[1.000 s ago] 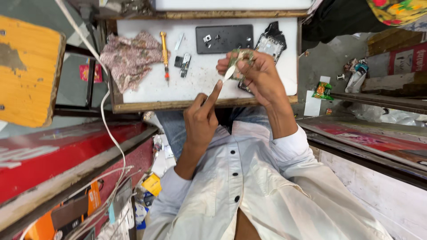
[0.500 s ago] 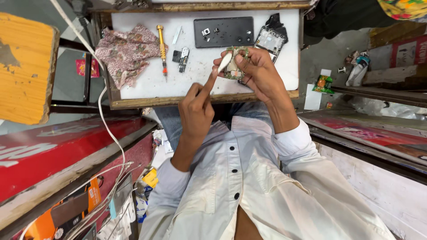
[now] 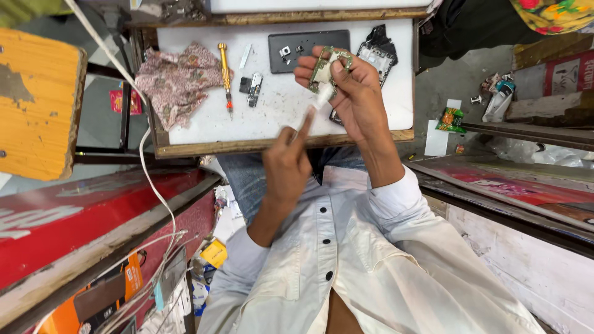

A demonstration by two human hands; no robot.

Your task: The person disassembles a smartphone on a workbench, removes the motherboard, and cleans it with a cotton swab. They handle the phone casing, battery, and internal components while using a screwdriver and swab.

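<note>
A white surface (image 3: pixel 278 117) with a wooden rim lay in front of the person. On its far left sat a crumpled flowery cloth (image 3: pixel 176 80). Just right of the cloth lay a screwdriver (image 3: pixel 226 77) with a yellow handle, and beside that a thin white strip (image 3: pixel 245 55) and two small dark parts (image 3: pixel 251 86). A dark flat phone (image 3: pixel 306 43) lay at the far edge, with a few tiny metal bits on top of it. To its right was a black phone frame (image 3: pixel 378 54), partly hidden behind the right hand (image 3: pixel 356 99).

The right hand was held up over the surface. Its grip was closed on a small green circuit board (image 3: pixel 327 65), pinched between the thumb and fingers. The fingers covered part of the board, so not all of it could be seen.

The left hand (image 3: pixel 286 164) was nearer, over the near rim of the surface. Most of its fingers were curled in, and it held a small white stick (image 3: pixel 317 102) that pointed up toward the board. The tip of the stick was just below the board.

A white cable (image 3: pixel 133 111) ran across the left side of the scene, past a yellow wooden board (image 3: pixel 37 102). Some small packets (image 3: pixel 450 119) and bits of rubbish lay on the grey floor (image 3: pixel 458 80) to the right
</note>
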